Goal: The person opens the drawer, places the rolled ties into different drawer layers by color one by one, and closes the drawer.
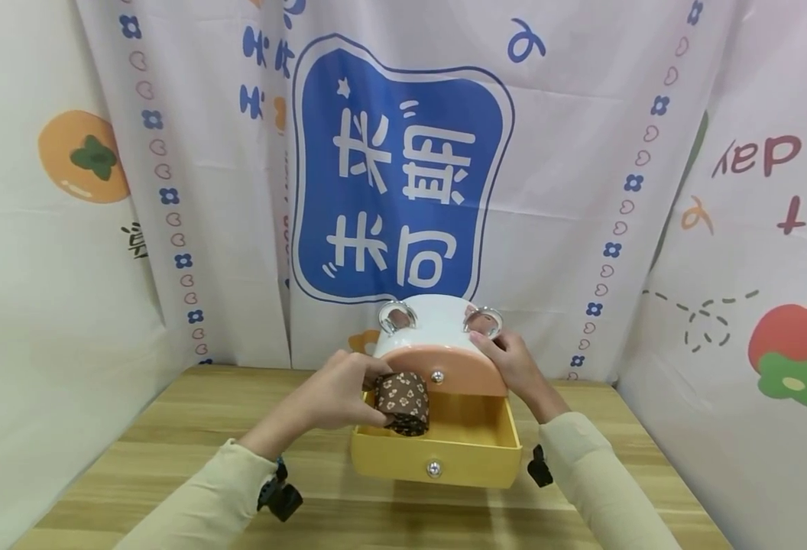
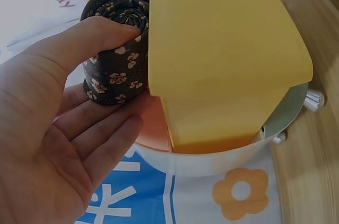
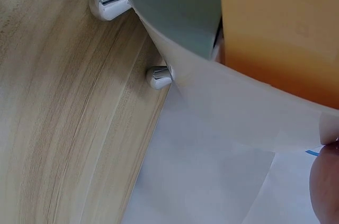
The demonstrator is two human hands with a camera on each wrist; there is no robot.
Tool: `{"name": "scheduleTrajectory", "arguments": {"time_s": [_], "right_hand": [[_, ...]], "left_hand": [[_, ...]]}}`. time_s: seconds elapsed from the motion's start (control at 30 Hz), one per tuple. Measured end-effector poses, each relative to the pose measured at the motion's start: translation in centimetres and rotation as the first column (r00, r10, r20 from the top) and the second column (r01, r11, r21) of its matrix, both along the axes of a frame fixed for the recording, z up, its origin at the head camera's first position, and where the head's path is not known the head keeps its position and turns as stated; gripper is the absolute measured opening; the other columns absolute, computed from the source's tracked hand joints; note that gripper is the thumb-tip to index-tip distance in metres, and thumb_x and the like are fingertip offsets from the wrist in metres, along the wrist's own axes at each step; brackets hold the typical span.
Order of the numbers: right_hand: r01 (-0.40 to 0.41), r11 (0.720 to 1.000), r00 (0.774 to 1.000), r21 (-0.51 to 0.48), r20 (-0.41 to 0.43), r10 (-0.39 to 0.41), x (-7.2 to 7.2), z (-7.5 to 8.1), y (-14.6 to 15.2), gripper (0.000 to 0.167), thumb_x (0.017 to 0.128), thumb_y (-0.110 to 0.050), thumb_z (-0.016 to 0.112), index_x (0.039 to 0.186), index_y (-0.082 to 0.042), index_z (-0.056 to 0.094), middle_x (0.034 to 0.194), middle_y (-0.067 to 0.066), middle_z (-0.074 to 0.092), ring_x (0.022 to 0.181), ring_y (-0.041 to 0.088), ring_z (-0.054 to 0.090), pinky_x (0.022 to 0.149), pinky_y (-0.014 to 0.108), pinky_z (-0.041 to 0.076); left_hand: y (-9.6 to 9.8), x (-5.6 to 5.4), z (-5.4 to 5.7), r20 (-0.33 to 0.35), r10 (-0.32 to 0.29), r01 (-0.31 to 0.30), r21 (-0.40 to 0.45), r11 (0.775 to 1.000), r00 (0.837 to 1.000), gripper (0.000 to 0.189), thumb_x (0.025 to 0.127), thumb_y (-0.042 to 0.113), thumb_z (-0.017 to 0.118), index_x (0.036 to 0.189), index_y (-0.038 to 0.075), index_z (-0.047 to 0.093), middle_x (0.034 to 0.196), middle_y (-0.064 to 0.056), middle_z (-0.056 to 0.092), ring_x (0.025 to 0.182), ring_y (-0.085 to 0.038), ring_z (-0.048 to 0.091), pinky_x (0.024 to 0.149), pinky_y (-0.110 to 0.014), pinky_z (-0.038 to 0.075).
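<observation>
Two hands are working at a small cabinet. The left hand [image 1: 340, 391] is pinching a brown, flower-patterned fabric roll [image 1: 403, 399] between thumb and fingers, holding it over the left part of an open yellow drawer [image 1: 438, 464]. The right hand [image 1: 513, 367] is touching the side of the white-topped cabinet [image 1: 431, 321]; its fingers are partly hidden, so its grip cannot be told. Below, a wooden table [image 1: 170, 435] is supporting everything. Someone seems to be passing the roll through the drawer's opening; the next move probably calls for clearing the rim while steadying the cabinet.
</observation>
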State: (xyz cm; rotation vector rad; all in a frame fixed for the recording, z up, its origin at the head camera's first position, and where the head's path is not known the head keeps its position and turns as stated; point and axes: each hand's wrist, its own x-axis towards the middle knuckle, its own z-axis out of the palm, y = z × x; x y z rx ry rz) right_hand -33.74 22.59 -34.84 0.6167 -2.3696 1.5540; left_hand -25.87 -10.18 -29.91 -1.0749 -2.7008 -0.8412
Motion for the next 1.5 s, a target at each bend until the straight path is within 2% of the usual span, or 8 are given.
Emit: {"name": "scheduleTrajectory", "arguments": {"time_s": [0.13,0.23,0.63,0.83,1.0,1.2,1.33,1.5], "right_hand": [[-0.005,1.000,1.000,-0.004,-0.002,0.005,-0.1,0.0,-0.1,0.051,0.109,-0.039,0.053,0.155,-0.018,0.053,0.141,0.011,0.067,0.102,0.021,0.064,0.091,0.028,0.053],[-0.004,1.000,1.000,-0.005,-0.016,0.004,-0.1,0.1,-0.2,0.051,0.109,-0.038,0.054,0.156,-0.018,0.052,0.151,0.008,0.062,0.105,0.018,0.063,0.092,0.025,0.052],[0.014,1.000,1.000,-0.010,-0.015,-0.014,-0.2,0.1,-0.2,0.047,0.108,-0.035,0.056,0.149,-0.014,0.059,0.143,0.013,0.067,0.100,0.014,0.064,0.087,0.025,0.054],[0.009,1.000,1.000,-0.020,-0.016,-0.010,-0.3,-0.1,0.0,0.045,0.108,-0.035,0.056,0.148,-0.013,0.060,0.129,0.013,0.071,0.091,0.015,0.066,0.082,0.026,0.055],[0.019,1.000,1.000,-0.020,-0.002,-0.019,-0.4,-0.2,0.0,0.041,0.108,-0.036,0.056,0.136,-0.009,0.067,0.098,0.012,0.073,0.074,0.015,0.067,0.073,0.030,0.057],[0.024,0.999,1.000,-0.033,-0.002,-0.024,-0.4,-0.2,-0.2,0.039,0.107,-0.036,0.056,0.131,-0.008,0.069,0.089,0.004,0.071,0.070,0.014,0.065,0.070,0.030,0.056],[0.016,0.999,1.000,-0.043,0.009,-0.016,-0.5,-0.1,-0.3,0.037,0.107,-0.035,0.057,0.114,-0.001,0.072,0.074,0.001,0.067,0.061,0.013,0.063,0.063,0.030,0.055],[0.016,0.999,1.000,-0.039,-0.011,-0.016,-0.5,0.0,-0.2,0.037,0.107,-0.032,0.057,0.110,0.002,0.071,0.075,-0.002,0.068,0.063,0.011,0.064,0.063,0.029,0.055]], "left_hand": [[0.3,-0.1,-0.2,-0.014,-0.011,0.010,-0.026,1.000,1.000,0.044,0.067,0.020,0.092,0.108,0.013,0.077,0.088,0.014,0.074,0.079,-0.012,0.065,0.073,-0.027,0.052],[0.6,-0.2,-0.3,-0.025,-0.014,0.013,-0.054,0.998,1.000,0.044,0.067,0.021,0.092,0.108,0.015,0.077,0.089,0.015,0.073,0.080,-0.012,0.063,0.075,-0.030,0.048],[2.0,-0.7,-1.1,-0.008,-0.060,0.059,-0.076,0.995,0.998,0.037,0.070,0.021,0.092,0.103,0.017,0.076,0.085,0.015,0.070,0.076,-0.011,0.061,0.064,-0.023,0.047],[2.4,-1.4,-1.3,-0.018,-0.091,0.089,-0.111,0.990,0.996,0.032,0.070,0.019,0.092,0.097,0.018,0.075,0.083,0.016,0.067,0.073,-0.005,0.056,0.064,-0.022,0.045],[2.9,-2.1,-1.5,-0.049,-0.121,0.110,-0.175,0.978,0.992,0.027,0.070,0.019,0.091,0.090,0.021,0.073,0.080,0.017,0.065,0.074,-0.005,0.054,0.067,-0.023,0.045],[3.5,-2.6,-1.9,-0.096,-0.150,0.123,-0.238,0.963,0.984,0.023,0.071,0.022,0.091,0.083,0.020,0.071,0.074,0.016,0.063,0.070,-0.003,0.051,0.066,-0.023,0.044],[4.0,-2.6,-2.1,-0.113,-0.168,0.137,-0.242,0.961,0.979,0.026,0.070,0.028,0.093,0.082,0.019,0.072,0.072,0.015,0.063,0.066,-0.002,0.050,0.064,-0.021,0.044],[4.8,-2.5,-2.2,-0.137,-0.183,0.144,-0.256,0.956,0.974,0.028,0.071,0.035,0.093,0.081,0.019,0.072,0.070,0.015,0.063,0.063,-0.001,0.049,0.064,-0.021,0.041]]}}
